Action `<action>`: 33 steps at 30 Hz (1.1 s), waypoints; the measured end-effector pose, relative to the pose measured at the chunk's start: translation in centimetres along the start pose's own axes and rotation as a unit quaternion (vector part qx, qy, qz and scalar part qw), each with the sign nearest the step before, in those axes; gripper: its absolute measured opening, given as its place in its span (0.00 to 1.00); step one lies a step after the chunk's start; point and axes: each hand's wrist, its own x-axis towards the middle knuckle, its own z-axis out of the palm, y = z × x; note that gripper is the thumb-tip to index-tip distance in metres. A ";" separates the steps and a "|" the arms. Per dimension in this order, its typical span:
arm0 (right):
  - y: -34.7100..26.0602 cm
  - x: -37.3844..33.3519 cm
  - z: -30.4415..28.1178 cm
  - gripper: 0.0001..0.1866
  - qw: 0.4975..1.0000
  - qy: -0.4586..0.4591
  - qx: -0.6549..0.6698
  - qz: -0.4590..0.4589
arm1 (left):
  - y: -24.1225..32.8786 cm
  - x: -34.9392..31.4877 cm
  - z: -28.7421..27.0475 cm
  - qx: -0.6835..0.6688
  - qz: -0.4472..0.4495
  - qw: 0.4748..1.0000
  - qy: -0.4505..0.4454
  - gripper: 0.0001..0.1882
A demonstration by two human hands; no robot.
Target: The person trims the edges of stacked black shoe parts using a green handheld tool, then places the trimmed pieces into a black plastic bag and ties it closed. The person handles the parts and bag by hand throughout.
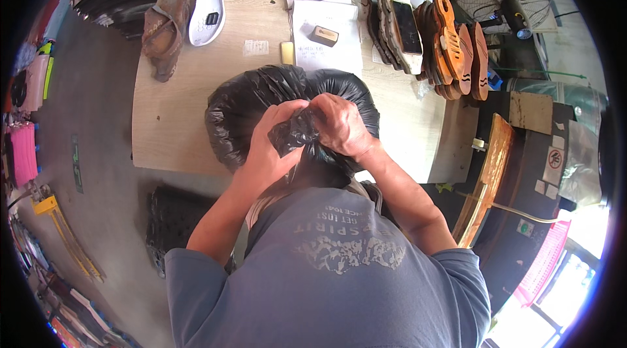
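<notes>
A full, bulging black plastic bag (251,96) rests at the near edge of the table, directly in front of my body. Its gathered neck stands up crumpled in the middle, between my two hands. My left hand (269,140) curls round the loose top of the bag, thumb below and fingers above. Close against it, my right hand (345,127) is bent into a fist-like pinch on the twisted plastic. Whatever fills the bag is hidden by the black film.
On the wooden table (176,132) lie a brown sandal (168,31), a white sole (208,8), papers (326,54) and a small block (324,36). Stacked soles (447,38) and a phone (408,29) sit at the far right, near a fan (509,12).
</notes>
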 end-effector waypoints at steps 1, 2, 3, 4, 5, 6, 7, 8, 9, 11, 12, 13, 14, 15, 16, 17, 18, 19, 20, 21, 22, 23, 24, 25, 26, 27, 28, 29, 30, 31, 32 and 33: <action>0.1 0.1 -0.4 0.11 0.999 -0.024 0.026 0.014 | -0.2 0.2 0.0 0.006 0.021 1.000 0.006 0.28; 0.1 0.1 -0.9 0.12 0.997 -0.047 0.049 0.034 | -0.4 0.4 0.1 0.012 0.042 0.999 0.011 0.26; 0.2 0.2 -1.5 0.13 0.994 -0.070 0.072 0.053 | -0.6 0.7 0.1 0.015 0.071 0.997 0.017 0.25; 0.2 0.2 -2.1 0.15 0.990 -0.083 0.099 0.053 | -0.8 1.1 0.3 0.072 0.103 0.992 0.023 0.23; 0.2 0.2 -2.6 0.14 0.986 -0.093 0.125 0.058 | -1.0 1.5 0.5 0.126 0.142 0.981 0.030 0.21; 0.2 0.3 -3.0 0.14 0.981 -0.104 0.152 0.063 | -1.1 1.8 0.8 0.185 0.170 0.967 0.037 0.19; 0.1 0.3 -3.2 0.14 0.975 -0.117 0.176 0.074 | -1.2 1.9 1.1 0.185 0.164 0.968 0.039 0.18; 0.1 0.3 -3.3 0.15 0.978 -0.122 0.153 0.080 | -1.3 2.0 1.2 0.190 0.149 0.969 0.042 0.17; 0.0 0.4 -3.2 0.15 0.979 -0.120 0.143 0.082 | -1.3 2.1 1.3 0.203 0.139 0.968 0.040 0.16; 0.0 0.4 -2.6 0.16 0.983 -0.112 0.115 0.091 | -1.2 2.2 0.8 0.155 0.140 0.978 0.016 0.18; -0.1 0.3 -2.1 0.14 0.986 -0.090 0.119 0.077 | -1.0 2.1 0.3 0.093 0.134 0.987 0.002 0.20; -0.1 0.2 -1.7 0.14 0.991 -0.072 0.096 0.063 | -0.8 2.0 -0.3 0.032 0.125 0.992 -0.010 0.21; -0.1 0.0 -1.2 0.13 0.994 -0.055 0.075 0.050 | -0.6 2.0 -1.1 -0.010 0.127 0.991 -0.051 0.28; -0.2 -0.3 -0.7 0.12 0.998 -0.032 0.052 0.031 | -0.3 1.7 -1.4 -0.001 0.120 0.991 -0.050 0.29; -0.2 -0.4 -0.1 0.13 1.000 -0.004 0.018 0.010 | 0.1 1.2 -1.6 0.008 0.115 0.992 -0.050 0.30; -0.2 -0.5 0.3 0.13 1.000 0.012 -0.001 0.004 | 0.4 0.8 -1.7 0.015 0.108 0.993 -0.044 0.32; -0.2 -0.6 0.8 0.13 0.999 0.028 -0.020 -0.002 | 0.7 0.5 -1.4 0.023 0.088 0.995 -0.049 0.36; -0.2 -0.7 1.2 0.12 0.998 0.044 -0.040 -0.008 | 0.9 0.1 -1.1 0.035 0.083 0.995 -0.038 0.36; -0.2 -0.7 1.4 0.11 0.997 0.057 -0.046 -0.014 | 1.0 -0.3 -0.7 0.045 0.079 0.996 -0.024 0.37; -0.3 -0.7 1.5 0.12 0.998 0.045 -0.042 -0.020 | 1.1 -0.6 -0.4 0.054 0.075 0.996 -0.009 0.37; -0.3 -0.7 1.3 0.12 0.998 0.034 -0.040 -0.022 | 1.1 -0.9 -0.4 0.048 0.084 0.995 -0.008 0.36; -0.3 -0.6 0.9 0.12 0.999 0.024 -0.038 -0.025 | 1.0 -1.0 -0.4 0.022 0.080 0.997 -0.007 0.35; -0.3 -0.5 0.4 0.12 1.000 -0.011 -0.006 -0.010 | 0.9 -1.2 -0.3 0.001 0.073 0.997 -0.010 0.33; -0.1 -0.3 -0.4 0.11 0.999 -0.046 0.025 0.006 | 0.7 -1.3 -0.3 -0.026 0.062 0.998 -0.003 0.32; 0.0 -0.1 -1.3 0.11 0.995 -0.082 0.055 0.017 | 0.7 -1.4 -0.1 -0.007 0.062 0.998 0.001 0.28; 0.1 0.1 -2.2 0.13 0.987 -0.121 0.103 0.039 | 0.5 -1.5 -0.1 0.008 0.075 0.997 0.002 0.28; 0.3 0.5 -3.3 0.16 0.974 -0.160 0.149 0.056 | 0.4 -1.5 0.0 0.023 0.088 0.996 0.002 0.28; 0.4 0.8 -4.0 0.18 0.957 -0.202 0.186 0.088 | 0.4 -1.5 0.1 0.038 0.101 0.994 0.002 0.27; 0.4 1.3 -4.5 0.20 0.946 -0.238 0.177 0.131 | 0.3 -1.4 0.2 0.065 0.113 0.992 0.002 0.29; 0.2 1.4 -4.7 0.20 0.950 -0.231 0.180 0.114 | 0.3 -1.5 0.3 0.083 0.113 0.990 0.002 0.30; -0.1 1.6 -4.7 0.20 0.950 -0.226 0.167 0.136 | 0.3 -1.4 0.4 0.102 0.117 0.988 0.003 0.31; -0.4 1.8 -4.7 0.21 0.949 -0.219 0.167 0.153 | 0.4 -1.4 0.5 0.121 0.121 0.985 0.004 0.32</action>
